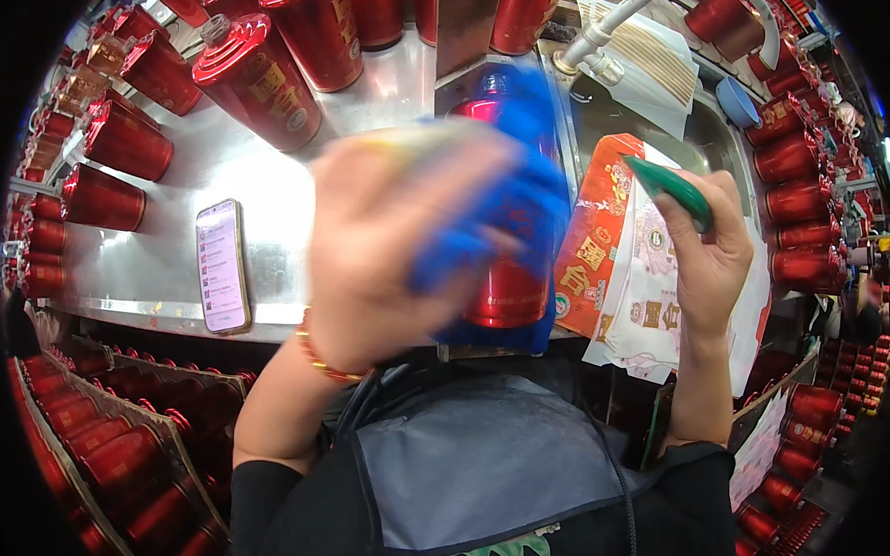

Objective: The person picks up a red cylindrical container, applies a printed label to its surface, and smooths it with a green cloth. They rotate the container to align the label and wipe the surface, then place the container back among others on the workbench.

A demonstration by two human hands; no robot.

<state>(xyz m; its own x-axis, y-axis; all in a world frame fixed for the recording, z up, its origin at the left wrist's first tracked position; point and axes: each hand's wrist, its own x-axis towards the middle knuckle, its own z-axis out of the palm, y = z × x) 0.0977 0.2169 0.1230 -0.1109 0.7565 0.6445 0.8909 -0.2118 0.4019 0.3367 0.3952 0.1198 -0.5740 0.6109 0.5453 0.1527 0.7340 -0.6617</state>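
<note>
A glossy red bottle (506, 298) with a clear neck lies in front of me in a blue-lined rest, its neck pointing away. Over it my left hand (393, 222) is smeared by motion, its fingers closed around a bunched blue cloth (537, 115). A pale yellowish patch lies across that hand; what it is I cannot make out. My right hand (713, 243) pinches a small green pointed scraper (678, 191) above the printed sheets. Beneath it are an orange-red printed label sheet (593, 239) and white sheets with pale print (649, 319).
A lit phone (223, 265) lies on the metal tabletop (151, 278) at left. Red bottles (258, 80) stand along the far left, with more red containers (796, 202) stacked right. Behind the labels are a metal sink (710, 126), a pipe (605, 34) and a blue bowl (736, 102).
</note>
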